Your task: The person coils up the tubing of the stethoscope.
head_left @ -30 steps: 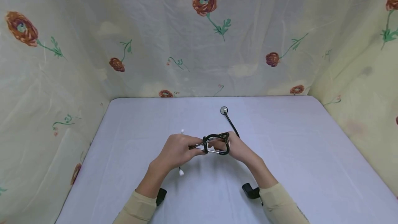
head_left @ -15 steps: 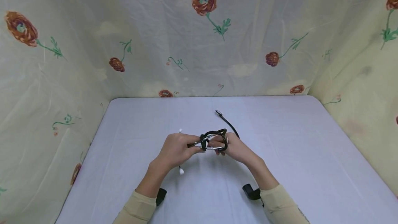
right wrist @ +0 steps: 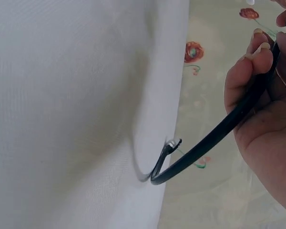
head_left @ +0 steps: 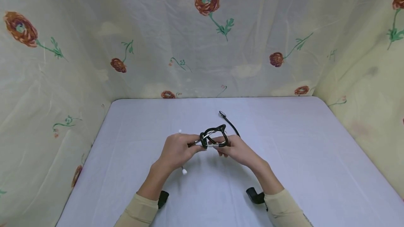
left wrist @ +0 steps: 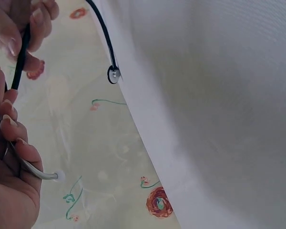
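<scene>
Head: stethoscope (head_left: 202, 138) is bunched into loops, above mid-table (head_left: 142, 122), one hand at each end. Bundle's long axis runs left-right, about parallel to the table's far edge. Left hand (head_left: 179, 150) grips the ear-tube end, thumb and fingers pinching it. Ear tips (head_left: 184, 171) show on both sides of that hand, one toward the table's far edge, one toward its near edge. Right hand (head_left: 241, 150) grips the other end, fingers curled on it. Free tube (head_left: 232, 125) leaves past the right hand toward the table's far edge, leaning left. Chest piece (head_left: 222, 114) ends it, the part nearest that edge. Can't tell here if it touches the cloth. Sleeves (head_left: 139, 209) and black blocks (head_left: 256, 196) at both wrists, over the table's near part. Flowered curtain (head_left: 252, 27) stands behind the table and along its sides.

Left wrist: both hands beside the table's edge in this view, black tube between them, each grasping. One steel ear tube sticks out of the left hand, curving toward the table, pale tip at its end. Chest piece overlaps the table's edge in this view.

Right wrist: right hand has its fingers wrapped on the tube. Tube slants down from the hand to the table's edge in this view, bends sharply, doubles back up to the chest piece. Chest-piece face not readable.
</scene>
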The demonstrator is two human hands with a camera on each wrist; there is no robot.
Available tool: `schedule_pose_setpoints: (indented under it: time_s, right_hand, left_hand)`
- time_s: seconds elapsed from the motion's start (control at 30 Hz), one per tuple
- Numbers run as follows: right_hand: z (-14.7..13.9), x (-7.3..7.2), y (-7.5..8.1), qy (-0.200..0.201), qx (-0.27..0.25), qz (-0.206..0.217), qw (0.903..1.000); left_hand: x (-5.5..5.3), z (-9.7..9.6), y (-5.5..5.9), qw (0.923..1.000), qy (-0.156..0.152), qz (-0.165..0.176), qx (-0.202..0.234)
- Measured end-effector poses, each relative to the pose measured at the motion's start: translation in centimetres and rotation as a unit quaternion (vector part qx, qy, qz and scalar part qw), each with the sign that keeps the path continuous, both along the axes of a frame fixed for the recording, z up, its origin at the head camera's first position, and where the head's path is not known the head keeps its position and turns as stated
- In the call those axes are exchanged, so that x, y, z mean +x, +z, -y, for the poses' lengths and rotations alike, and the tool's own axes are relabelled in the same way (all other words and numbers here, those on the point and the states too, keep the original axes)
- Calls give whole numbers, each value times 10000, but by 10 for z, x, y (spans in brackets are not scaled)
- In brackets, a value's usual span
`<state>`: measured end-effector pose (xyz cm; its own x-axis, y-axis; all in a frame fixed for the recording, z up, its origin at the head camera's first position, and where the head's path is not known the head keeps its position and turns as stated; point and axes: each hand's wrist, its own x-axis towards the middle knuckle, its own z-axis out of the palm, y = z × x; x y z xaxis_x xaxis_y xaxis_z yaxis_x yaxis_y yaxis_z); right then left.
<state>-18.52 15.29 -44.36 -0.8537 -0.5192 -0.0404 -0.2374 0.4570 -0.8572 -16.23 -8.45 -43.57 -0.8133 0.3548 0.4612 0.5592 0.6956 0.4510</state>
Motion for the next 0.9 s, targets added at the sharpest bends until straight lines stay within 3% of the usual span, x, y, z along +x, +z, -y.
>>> schedule_pose_setpoints:
  time_s: [0.2,0.9]
  right_hand:
    - [0,4,-1,57,27,-106,9999]
    - [0,12,4,101,237,-213,9994]
  left_hand:
    - [-1,3,2,9990,436,-26,105]
    - [-4,12,10,9959,876,66,209]
